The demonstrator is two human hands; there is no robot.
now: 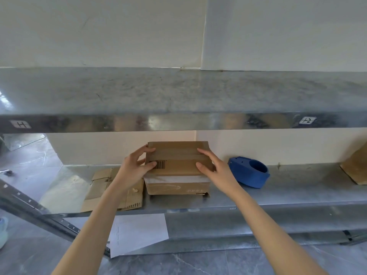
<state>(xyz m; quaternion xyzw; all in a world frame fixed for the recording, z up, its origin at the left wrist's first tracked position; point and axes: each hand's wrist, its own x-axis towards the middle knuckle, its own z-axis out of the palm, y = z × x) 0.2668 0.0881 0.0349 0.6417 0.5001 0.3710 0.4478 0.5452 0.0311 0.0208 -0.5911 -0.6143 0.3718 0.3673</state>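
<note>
A small brown cardboard box (pixel 176 161) with a barcode label sits on top of a second cardboard box (pixel 176 187) on the middle metal shelf (pixel 278 193). My left hand (pixel 135 165) holds the top box's left side, thumb on the front edge and fingers over the top. Gripping its right side is my right hand (pixel 214 167), with fingers laid on the top and the thumb on the front edge.
A blue tape dispenser (pixel 249 171) lies right of the boxes. Flattened cardboard (pixel 99 187) lies to their left. Another cardboard box (pixel 357 165) shows at the far right. The upper shelf (pixel 178 92) juts out overhead. A white sheet of paper (pixel 139 233) lies on the lower shelf.
</note>
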